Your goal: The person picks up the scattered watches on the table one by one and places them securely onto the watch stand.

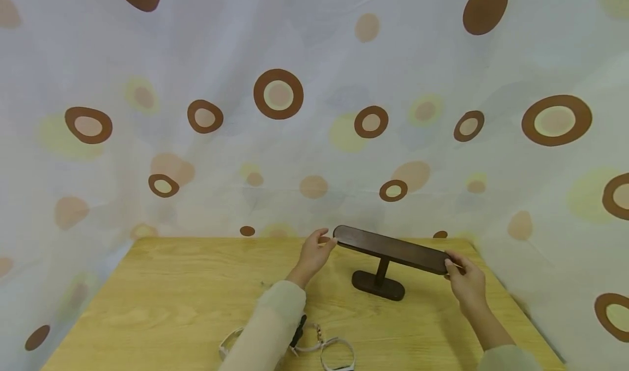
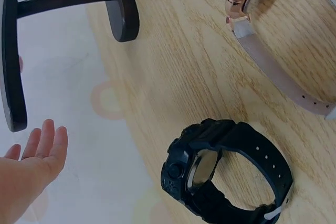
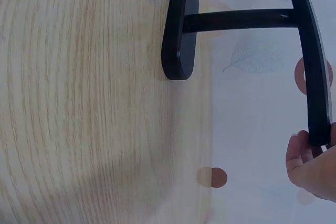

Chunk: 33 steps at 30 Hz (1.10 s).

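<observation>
A dark brown T-shaped display stand (image 1: 393,249) rises from the right half of the table, its long crossbar on a short post above an oval base (image 1: 363,281). My right hand (image 1: 467,283) pinches the crossbar's right end between thumb and fingers. In the right wrist view, the fingers (image 3: 299,153) wrap that end from below. My left hand (image 1: 313,255) is at the crossbar's left end with fingers loosely spread. From the left wrist, those fingers (image 2: 46,142) look extended just off the bar's tip, gripping nothing.
Near the table's front lie several watches: a black one (image 2: 252,145), one with a rose-gold case and pale strap (image 2: 268,66), and a white one (image 1: 337,341). My left sleeve partly covers them in the head view. A spotted curtain (image 1: 314,153) encloses the wooden table (image 1: 162,300).
</observation>
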Available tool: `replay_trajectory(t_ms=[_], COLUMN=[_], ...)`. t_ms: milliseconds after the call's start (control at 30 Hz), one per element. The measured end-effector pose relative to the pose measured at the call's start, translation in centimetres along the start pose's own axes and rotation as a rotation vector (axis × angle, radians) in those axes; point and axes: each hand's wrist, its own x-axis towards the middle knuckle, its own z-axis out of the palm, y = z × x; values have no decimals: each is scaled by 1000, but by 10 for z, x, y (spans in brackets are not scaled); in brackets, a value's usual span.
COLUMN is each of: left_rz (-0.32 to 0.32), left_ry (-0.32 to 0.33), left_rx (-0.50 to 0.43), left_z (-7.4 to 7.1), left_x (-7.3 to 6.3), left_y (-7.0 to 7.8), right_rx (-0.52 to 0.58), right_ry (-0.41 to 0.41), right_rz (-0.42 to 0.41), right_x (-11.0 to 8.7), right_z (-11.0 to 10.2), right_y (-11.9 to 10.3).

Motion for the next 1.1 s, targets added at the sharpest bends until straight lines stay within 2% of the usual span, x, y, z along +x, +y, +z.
replay_trajectory(t_ms=[233,433,700,867,1000,1033,1100], left_rz=[15,29,70,58,63,103,113], left_ry=[24,56,95,93,81,81,74], left_rx=[0,-48,-56,-48,-63,-72,-81], left_z=[7,12,16,14,14,15,16], left_x=[2,3,5,6,13,18,22], left_y=[-4,-3,-4,-3,-8,-15,-18], right_rx=[-39,-54,-77,-86,-89,-89,-82], right_ry=[-46,-62,-47,-51,-49,-45,-36], right_rz=[-3,-4,-9,-14,-5,-4,-2], right_x=[3,3,3,2,3,4,5], right_z=[-3,-3,-4,-4,-5,-6,-6], right_y=[-5,-6,-3,-5,-6,-6,-6])
